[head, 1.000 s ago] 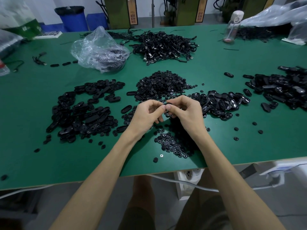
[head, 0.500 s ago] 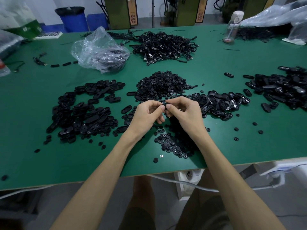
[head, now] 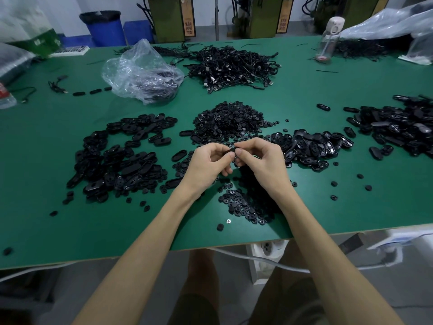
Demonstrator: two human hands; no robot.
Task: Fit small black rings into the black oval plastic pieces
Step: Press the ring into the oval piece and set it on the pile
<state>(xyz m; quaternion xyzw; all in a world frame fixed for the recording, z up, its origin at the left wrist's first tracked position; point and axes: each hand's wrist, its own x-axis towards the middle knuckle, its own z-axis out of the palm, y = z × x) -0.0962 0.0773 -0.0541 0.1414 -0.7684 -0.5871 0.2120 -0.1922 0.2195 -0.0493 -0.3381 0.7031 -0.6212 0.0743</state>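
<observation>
Both hands pinch one black oval plastic piece (head: pixel 230 150) between them: the left hand (head: pixel 207 164) holds its near end between curled thumb and forefinger, and the right hand (head: pixel 263 163) closes thumb and fingertips on the other end, the remaining fingers folded under. The piece is held just above the green table top (head: pixel 70 231), and too little of it shows to tell whether a ring is already seated in it. Against half a second and a second ago, the hands have scarcely shifted; only the fingertips have worked slightly and a little more of the dark piece shows between the thumbs. That suggests the pressing-in step is under way, not finished. Directly below the hands lies a loose scatter of small black rings (head: pixel 246 205), with a bigger heap of small black parts (head: pixel 228 120) just beyond. Black oval pieces lie in one pile on the left (head: pixel 117 160) and another on the right (head: pixel 309 146). Further back sit a crumpled clear plastic bag (head: pixel 140 71) and a tangle of black cables (head: pixel 232 64).
</observation>
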